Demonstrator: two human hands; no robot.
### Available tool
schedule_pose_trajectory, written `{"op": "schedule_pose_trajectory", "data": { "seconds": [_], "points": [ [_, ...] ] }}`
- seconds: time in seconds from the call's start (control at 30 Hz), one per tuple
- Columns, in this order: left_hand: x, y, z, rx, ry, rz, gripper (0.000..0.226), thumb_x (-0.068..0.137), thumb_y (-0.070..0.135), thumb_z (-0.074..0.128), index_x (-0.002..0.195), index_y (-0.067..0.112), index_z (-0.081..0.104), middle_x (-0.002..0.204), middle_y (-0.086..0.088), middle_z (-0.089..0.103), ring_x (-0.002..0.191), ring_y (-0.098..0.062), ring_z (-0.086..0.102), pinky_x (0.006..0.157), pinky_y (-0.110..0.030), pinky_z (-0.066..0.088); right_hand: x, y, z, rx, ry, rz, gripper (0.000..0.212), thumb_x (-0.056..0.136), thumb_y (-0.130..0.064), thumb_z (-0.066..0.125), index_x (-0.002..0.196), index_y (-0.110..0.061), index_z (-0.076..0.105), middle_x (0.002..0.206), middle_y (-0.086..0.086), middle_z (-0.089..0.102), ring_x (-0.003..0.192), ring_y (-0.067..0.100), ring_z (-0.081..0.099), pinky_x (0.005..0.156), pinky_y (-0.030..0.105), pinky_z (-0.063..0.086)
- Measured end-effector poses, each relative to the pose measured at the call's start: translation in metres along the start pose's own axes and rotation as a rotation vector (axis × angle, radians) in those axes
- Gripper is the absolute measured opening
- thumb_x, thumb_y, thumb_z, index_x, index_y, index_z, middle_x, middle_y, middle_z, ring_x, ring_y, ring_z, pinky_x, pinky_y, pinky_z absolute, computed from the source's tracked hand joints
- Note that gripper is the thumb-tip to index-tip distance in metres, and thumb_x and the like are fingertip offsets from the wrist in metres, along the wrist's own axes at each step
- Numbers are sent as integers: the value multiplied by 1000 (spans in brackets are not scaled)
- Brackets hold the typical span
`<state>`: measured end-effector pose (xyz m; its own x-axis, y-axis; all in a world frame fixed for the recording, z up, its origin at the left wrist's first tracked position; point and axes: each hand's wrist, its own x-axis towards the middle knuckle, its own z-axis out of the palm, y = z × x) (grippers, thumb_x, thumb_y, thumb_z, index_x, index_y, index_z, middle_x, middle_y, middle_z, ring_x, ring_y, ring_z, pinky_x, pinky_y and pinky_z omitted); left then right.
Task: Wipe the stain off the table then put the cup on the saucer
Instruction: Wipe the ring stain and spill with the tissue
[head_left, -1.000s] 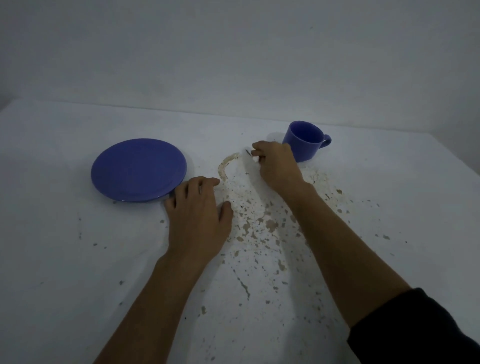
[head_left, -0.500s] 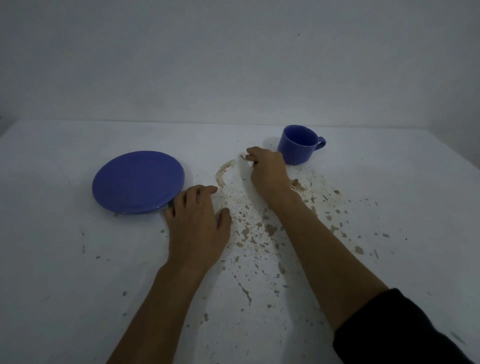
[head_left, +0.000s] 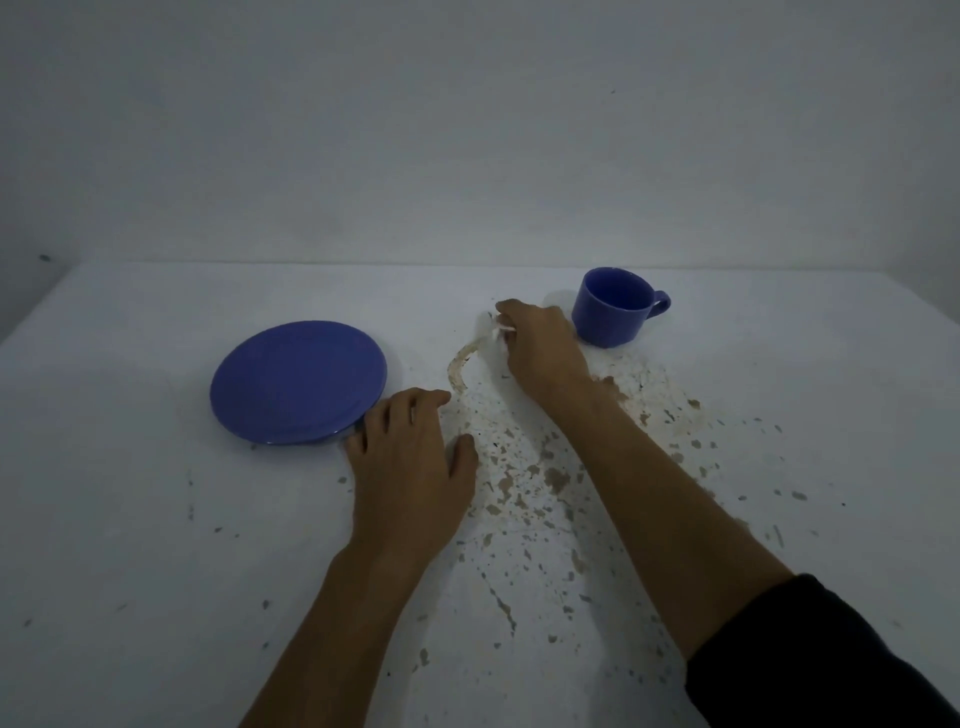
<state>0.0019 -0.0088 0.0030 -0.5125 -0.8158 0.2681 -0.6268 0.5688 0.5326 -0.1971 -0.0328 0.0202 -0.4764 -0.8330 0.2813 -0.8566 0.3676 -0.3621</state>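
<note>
A brown stain (head_left: 530, 467) is spattered over the middle of the white table (head_left: 130, 545), with a curved streak at its far left. My right hand (head_left: 540, 348) presses a small white tissue (head_left: 493, 330) onto the far end of that streak, fingers closed on it. A blue cup (head_left: 613, 306) stands upright just right of that hand, handle pointing right. The blue saucer (head_left: 296, 382) lies to the left with nothing on it. My left hand (head_left: 410, 473) rests flat on the table, fingers spread, its fingertips touching the saucer's near right rim.
A plain grey wall (head_left: 467, 130) rises behind the table's far edge. Small brown specks reach toward the near edge and to the right of my right forearm.
The head view has tilted up and shifted. My right hand with the tissue has stayed at the far end of the streak beside the cup. The left hand has stayed by the saucer.
</note>
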Motion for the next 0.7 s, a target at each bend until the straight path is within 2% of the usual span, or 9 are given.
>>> {"op": "schedule_pose_trajectory", "data": {
  "seconds": [0.13,0.2,0.27,0.33,0.47,0.57,0.6,0.7],
  "points": [
    [0,-1,0,18,-4,-1,42,89,39,50,127,23,48,132,-1,51,124,-23,41,103,-42,27,-3,-11,1,136,-63,-172,30,91,0,53,119,-5,61,113,13,69,100,24,65,95,32,49],
    [1,-1,1,28,-4,0,43,89,40,50,128,22,48,132,-1,52,124,-23,41,103,-43,28,-2,-5,-7,219,-83,-201,32,88,4,54,117,-4,62,109,12,71,98,17,67,95,27,50],
    [1,-1,1,27,-1,1,43,89,39,50,128,23,48,132,-1,52,123,-24,41,102,-44,28,3,3,-14,235,-29,-167,34,88,4,54,121,-5,60,111,9,71,97,12,67,92,17,47],
    [1,-1,1,25,1,1,43,89,39,50,128,23,48,132,-1,52,123,-24,41,102,-44,28,4,3,-14,218,11,-139,35,90,3,52,124,-6,57,115,9,69,100,13,66,90,12,44],
    [1,-2,2,17,1,-4,43,88,39,50,128,23,48,132,-2,52,123,-24,41,102,-43,28,-9,-10,0,193,-61,-239,35,90,4,50,123,-4,58,115,15,68,105,23,65,100,29,46],
    [1,-1,3,21,5,5,43,88,39,50,128,23,48,131,-1,51,123,-24,41,101,-43,28,-8,-6,-9,229,-164,-270,38,86,8,52,119,-8,62,105,7,73,95,8,66,92,10,44],
    [1,-1,3,22,7,9,42,88,39,50,128,23,47,131,-1,51,124,-24,41,101,-43,28,-5,-4,-13,248,-153,-248,38,86,8,52,118,-8,62,103,6,74,91,4,65,90,8,44],
    [1,-2,3,15,7,4,43,89,39,51,128,23,47,132,-1,51,124,-24,40,102,-43,28,-1,-4,-16,284,-31,-170,36,88,7,51,121,-5,60,110,10,71,92,8,65,94,24,50]
  ]
}}
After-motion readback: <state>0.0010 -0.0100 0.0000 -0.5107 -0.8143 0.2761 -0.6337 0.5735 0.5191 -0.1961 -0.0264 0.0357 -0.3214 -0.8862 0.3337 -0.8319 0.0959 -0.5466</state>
